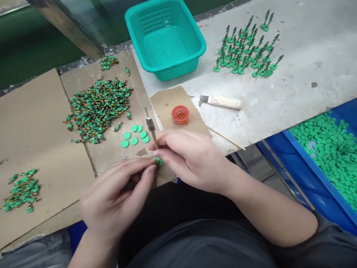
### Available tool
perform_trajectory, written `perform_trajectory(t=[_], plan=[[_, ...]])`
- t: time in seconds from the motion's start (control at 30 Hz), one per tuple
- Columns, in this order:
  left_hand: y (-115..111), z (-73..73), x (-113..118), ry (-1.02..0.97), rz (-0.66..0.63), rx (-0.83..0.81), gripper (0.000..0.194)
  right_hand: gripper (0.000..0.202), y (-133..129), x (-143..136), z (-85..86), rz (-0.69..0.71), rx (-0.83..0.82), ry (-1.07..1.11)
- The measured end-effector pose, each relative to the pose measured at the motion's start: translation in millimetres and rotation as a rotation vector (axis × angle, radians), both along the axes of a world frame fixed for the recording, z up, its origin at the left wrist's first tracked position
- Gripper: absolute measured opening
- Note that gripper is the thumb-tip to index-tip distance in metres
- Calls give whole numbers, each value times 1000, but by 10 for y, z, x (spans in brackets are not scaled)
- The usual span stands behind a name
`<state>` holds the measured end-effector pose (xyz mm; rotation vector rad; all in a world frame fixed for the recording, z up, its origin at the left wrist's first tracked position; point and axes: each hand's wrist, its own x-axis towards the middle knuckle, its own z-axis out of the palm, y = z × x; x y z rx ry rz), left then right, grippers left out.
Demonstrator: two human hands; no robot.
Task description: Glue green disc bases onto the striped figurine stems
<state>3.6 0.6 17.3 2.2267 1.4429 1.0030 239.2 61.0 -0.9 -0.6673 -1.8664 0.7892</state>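
Note:
My left hand [119,186] is closed, thumb and forefinger pinching a small green-and-dark figurine [158,161], mostly hidden by the fingertips. My right hand [192,156] grips a slim stick-like tool [151,126] with a dark wrapped band, a white collar and a thin tip pointing up and away. Its lower end is hidden by the fingers, close above the figurine. Several flat green discs [134,141] lie just beyond my hands. Behind my right hand, a small red-rimmed cup [180,114] of reddish liquid stands on a piece of cardboard [167,97].
A large pile of figurines [102,108] lies to the left, a smaller pile [23,191] nearer me. A teal basket [167,69] stands behind. Figurines on green bases [245,52] stand at back right. A scraper [223,101] and wooden stick [227,138] lie nearby; a blue bin [304,163] holds discs.

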Motion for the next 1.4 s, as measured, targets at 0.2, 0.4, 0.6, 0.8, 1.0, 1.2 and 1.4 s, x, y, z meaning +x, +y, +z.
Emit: perform_trajectory(t=[0.2, 0.4, 0.6, 0.8, 1.0, 1.2, 1.4], plan=[[-15, 3, -9, 0, 8, -6, 46, 7, 25, -8, 9, 45, -81, -52], [-7, -47, -32, 14, -4, 12, 45, 12, 13, -26, 22, 77, -20, -87], [35, -107, -23, -6, -3, 114, 28, 22, -20, -69, 3, 103, 23, -100], [33, -69, 25, -9, 17, 79, 24, 15, -42, -60, -59, 14, 63, -1], [4, -85, 23, -19, 44, 62, 24, 11, -77, -32, -77, -53, 93, 21], [14, -82, 29, -11, 30, 68, 20, 9, -86, -27, -78, -31, 85, -15], [22, -97, 10, -2, 12, 88, 19, 13, -110, -41, -68, -1, 90, -50]])
